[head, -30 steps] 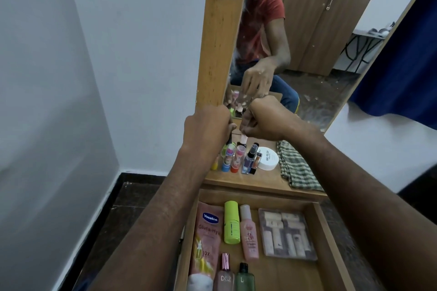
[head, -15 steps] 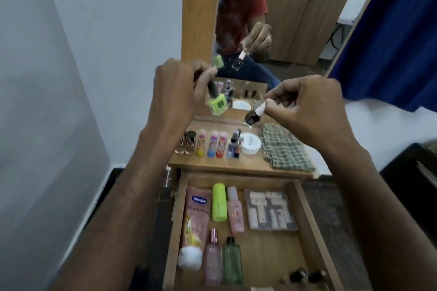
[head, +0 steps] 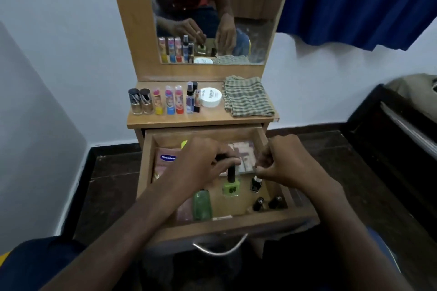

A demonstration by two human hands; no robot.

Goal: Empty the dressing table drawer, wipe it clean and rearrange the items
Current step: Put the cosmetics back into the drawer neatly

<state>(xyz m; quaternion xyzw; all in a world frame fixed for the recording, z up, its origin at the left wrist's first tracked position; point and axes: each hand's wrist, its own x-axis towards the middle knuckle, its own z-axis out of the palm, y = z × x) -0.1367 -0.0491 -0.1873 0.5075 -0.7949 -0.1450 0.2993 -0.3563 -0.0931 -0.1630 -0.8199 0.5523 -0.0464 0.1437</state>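
Gripping a green nail polish bottle (head: 231,187) by its black cap, left hand (head: 203,163) over the open drawer (head: 220,225), right hand (head: 282,160) pinching a small dark bottle (head: 255,184) beside it, both low inside the drawer.

Wood drawer (head: 238,224) w/ metal handle (head: 220,247); cloth (head: 247,97) woven.

Blue curtain (head: 369,0) fills your upper right, hanging against white wall (head: 66,30). Mirror (head: 212,7) in wooden frame sits top centre; reflection shows red shirt, brown wardrobe doors. Dark floor (head: 111,172) runs along lower left and right of frame, black skirting at wall foot. At your far right edge, dark furniture (head: 399,139) with beige bundle (head: 418,92) on top, details too blurred to tell.
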